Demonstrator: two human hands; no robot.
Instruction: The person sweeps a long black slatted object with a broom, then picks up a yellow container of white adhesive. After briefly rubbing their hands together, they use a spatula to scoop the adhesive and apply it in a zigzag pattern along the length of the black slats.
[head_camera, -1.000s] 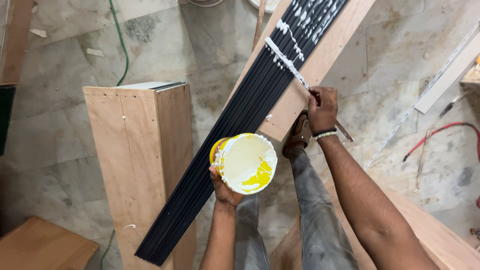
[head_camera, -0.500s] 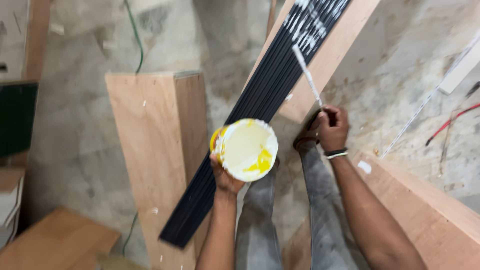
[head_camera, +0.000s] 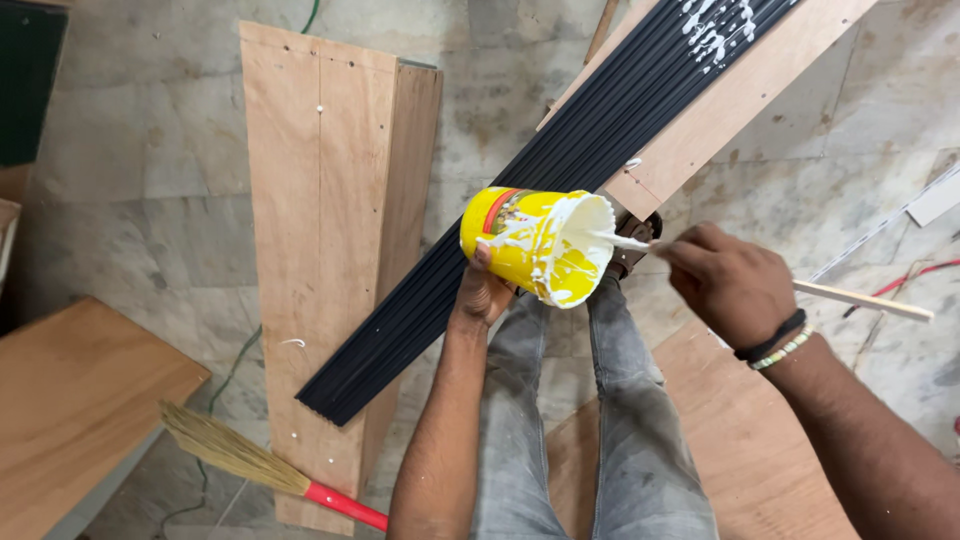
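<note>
Yellow tub (head_camera: 535, 245) of white glue, tipped on its side w/ mouth toward the right, sits gripped from below in the left hand (head_camera: 484, 290) above the person's knees, just off the black ribbed panel (head_camera: 560, 200). Right hand (head_camera: 730, 285) is closed round a thin wooden stick (head_camera: 860, 300), tip dipped at the tub's rim. Tilted this far, glue could slop over the lip onto trousers or stone floor (head_camera: 140, 150); a loaded stick may drip en route to the already smeared panel.
</note>
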